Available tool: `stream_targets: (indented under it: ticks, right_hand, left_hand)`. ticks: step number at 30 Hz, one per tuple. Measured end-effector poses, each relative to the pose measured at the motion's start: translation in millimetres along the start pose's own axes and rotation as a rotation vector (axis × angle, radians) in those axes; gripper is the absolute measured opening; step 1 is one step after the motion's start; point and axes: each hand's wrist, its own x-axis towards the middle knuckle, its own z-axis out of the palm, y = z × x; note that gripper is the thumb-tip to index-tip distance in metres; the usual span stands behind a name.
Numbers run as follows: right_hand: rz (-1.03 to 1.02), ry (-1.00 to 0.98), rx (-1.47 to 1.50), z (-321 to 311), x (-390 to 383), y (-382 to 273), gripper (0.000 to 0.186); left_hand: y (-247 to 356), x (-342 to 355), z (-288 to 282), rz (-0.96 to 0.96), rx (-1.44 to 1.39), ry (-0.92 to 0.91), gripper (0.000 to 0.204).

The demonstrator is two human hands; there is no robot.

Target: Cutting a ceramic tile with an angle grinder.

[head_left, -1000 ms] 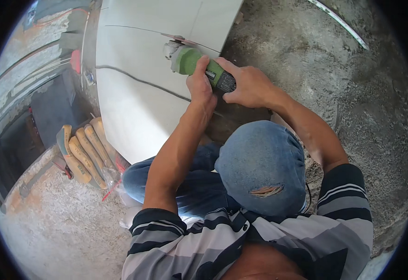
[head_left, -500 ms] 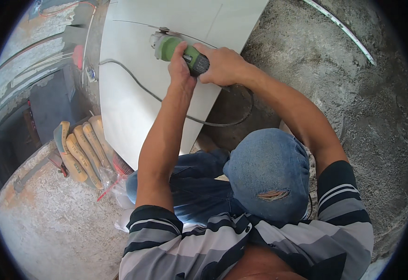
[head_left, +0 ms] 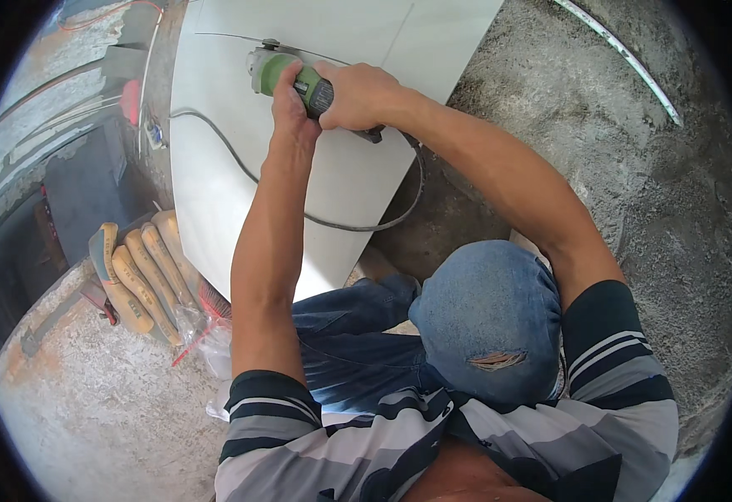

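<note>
Both my hands grip a green and black angle grinder [head_left: 277, 74] over a large white panel [head_left: 215, 192]. My left hand [head_left: 292, 99] wraps round the green body near its middle. Behind it, my right hand [head_left: 359, 94] closes on the black rear end. The grinder's head lies to the left, with its disc side at a long thin dark line [head_left: 230, 35] across the panel. Whether the disc touches the panel I cannot tell. From the rear of the tool a black cord [head_left: 345, 227] loops down and back over the panel.
Several wooden-handled tools [head_left: 144, 272] lie at the left beside a clear plastic bag [head_left: 207, 339] and a red-bristled brush [head_left: 214, 299]. Rough concrete floor [head_left: 550, 109] spreads to the right, with a white pipe [head_left: 625, 54] on it. My bent knee [head_left: 491, 314] is close below the panel.
The angle grinder and both my hands have shifted left and slightly up along the thin line. The cord has moved left with them, and the whole view has shifted a little.
</note>
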Motion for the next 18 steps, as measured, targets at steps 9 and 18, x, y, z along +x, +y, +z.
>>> stream_targets:
  ticks: [9, 18]
  right_hand:
    - [-0.014, -0.024, -0.042, -5, -33, 15, 0.088]
    - [-0.064, 0.074, -0.014, 0, -51, 31, 0.091]
  left_hand:
    - [-24, -30, 18, 0.016, 0.02, 0.032, 0.025]
    - [-37, -47, 26, 0.022, 0.002, 0.042, 0.027]
